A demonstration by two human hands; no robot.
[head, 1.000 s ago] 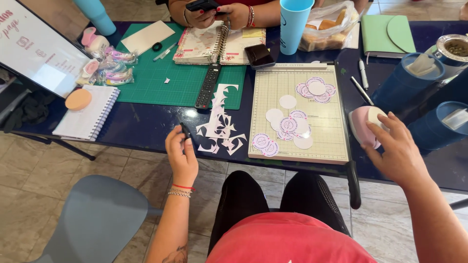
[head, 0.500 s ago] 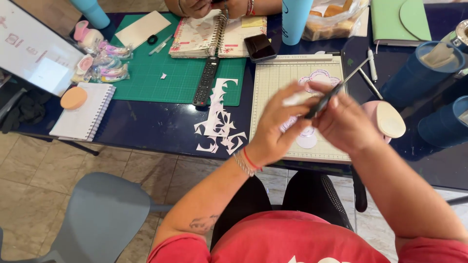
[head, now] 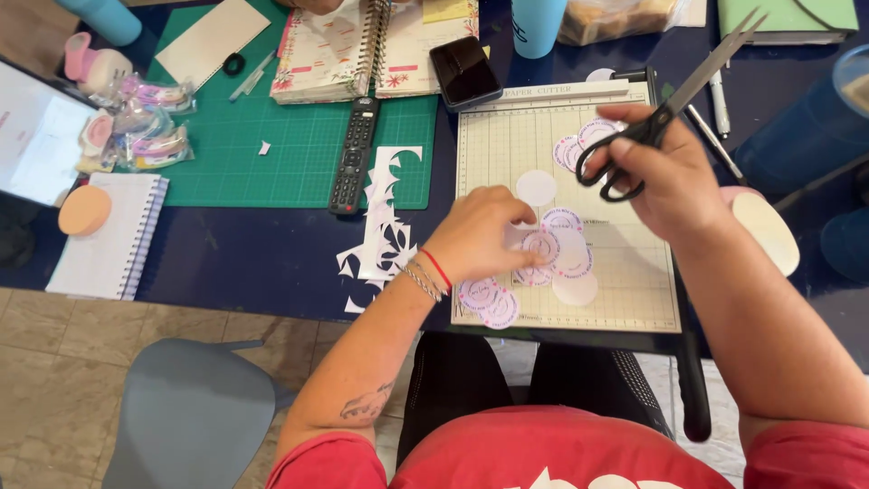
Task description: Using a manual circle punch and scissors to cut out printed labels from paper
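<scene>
navy table [head: 244, 263] carries green cutting mat [head: 281, 154] above tiled floor [head: 54, 380].

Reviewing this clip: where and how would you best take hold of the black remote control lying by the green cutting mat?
Likely across the long sides of the remote control, near its middle, coming straight down from above. It lies flat and lengthwise, half on the green cutting mat, with its narrow body free on the left; the paper scraps crowd its lower right.

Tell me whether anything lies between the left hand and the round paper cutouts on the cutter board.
Nothing visible does. The left hand already rests on the round cutouts on the paper cutter board; the right hand holds the scissors above.
</scene>
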